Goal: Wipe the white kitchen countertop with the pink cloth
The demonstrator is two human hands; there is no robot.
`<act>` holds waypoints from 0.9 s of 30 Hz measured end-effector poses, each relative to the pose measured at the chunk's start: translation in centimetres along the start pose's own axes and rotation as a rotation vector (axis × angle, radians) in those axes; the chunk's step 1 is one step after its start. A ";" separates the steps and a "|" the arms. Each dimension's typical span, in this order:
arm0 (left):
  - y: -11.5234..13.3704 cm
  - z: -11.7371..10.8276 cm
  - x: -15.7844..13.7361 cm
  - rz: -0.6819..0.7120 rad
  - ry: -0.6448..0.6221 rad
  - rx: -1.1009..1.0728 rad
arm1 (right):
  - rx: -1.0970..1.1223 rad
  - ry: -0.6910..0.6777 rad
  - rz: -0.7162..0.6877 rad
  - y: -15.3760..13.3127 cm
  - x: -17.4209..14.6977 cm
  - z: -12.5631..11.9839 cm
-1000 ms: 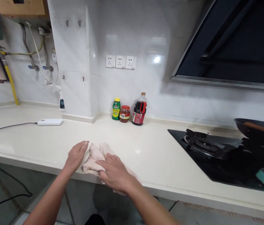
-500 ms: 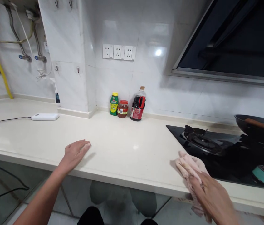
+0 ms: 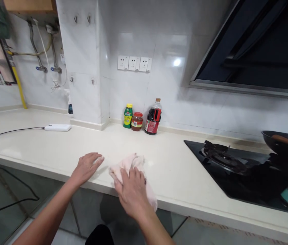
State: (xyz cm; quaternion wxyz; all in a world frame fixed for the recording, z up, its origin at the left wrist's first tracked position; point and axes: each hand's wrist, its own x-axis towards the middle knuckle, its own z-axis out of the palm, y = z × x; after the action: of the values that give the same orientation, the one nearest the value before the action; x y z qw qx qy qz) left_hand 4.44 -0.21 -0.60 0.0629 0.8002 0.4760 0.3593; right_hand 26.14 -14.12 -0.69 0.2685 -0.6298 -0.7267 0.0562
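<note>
Under my right hand (image 3: 132,194) a pale pink cloth (image 3: 127,163) lies bunched on the white countertop (image 3: 171,165). The fingers press down on it, and one end droops over the counter's front edge. To the left, my left hand (image 3: 86,166) is held just over the counter near the front edge, fingers extended and holding nothing. A small gap separates it from the cloth.
Against the back wall stand a green bottle with a yellow cap (image 3: 128,116), a red-lidded jar (image 3: 137,121) and a dark sauce bottle (image 3: 153,117). A black gas stove (image 3: 220,180) with a pan (image 3: 274,139) is at right. A white power strip (image 3: 57,127) lies left.
My right hand has swept the cloth left from beside the stove to the middle of the counter. The left hand keeps nearly the same place, and the view has shifted slightly.
</note>
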 end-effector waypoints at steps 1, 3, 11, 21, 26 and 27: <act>0.3 -0.2 -0.3 0.022 0.033 -0.018 | 0.090 -0.023 -0.043 -0.1 0.4 -0.1; 1.1 -0.6 -1.2 0.070 0.106 -0.053 | 0.220 -0.037 -0.097 1.0 0.9 -0.9; 9.0 -0.7 -4.9 0.361 -0.072 0.095 | 0.090 0.265 0.120 15.2 -2.5 -6.8; 17.9 7.4 -6.1 0.393 -0.252 0.307 | -0.130 0.209 0.151 22.1 -4.4 -5.2; 21.6 12.1 -7.1 0.682 -0.146 0.377 | -0.202 0.235 0.101 24.6 -4.4 -4.2; 21.7 12.9 -7.1 0.714 -0.125 0.375 | -0.200 0.235 0.080 25.3 -4.4 -4.1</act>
State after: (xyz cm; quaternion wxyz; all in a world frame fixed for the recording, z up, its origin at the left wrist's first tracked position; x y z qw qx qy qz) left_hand 26.13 -14.52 -4.09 -0.1839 0.9331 0.2208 0.2163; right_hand 50.67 -14.28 -9.25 0.2852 -0.6839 -0.6668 -0.0800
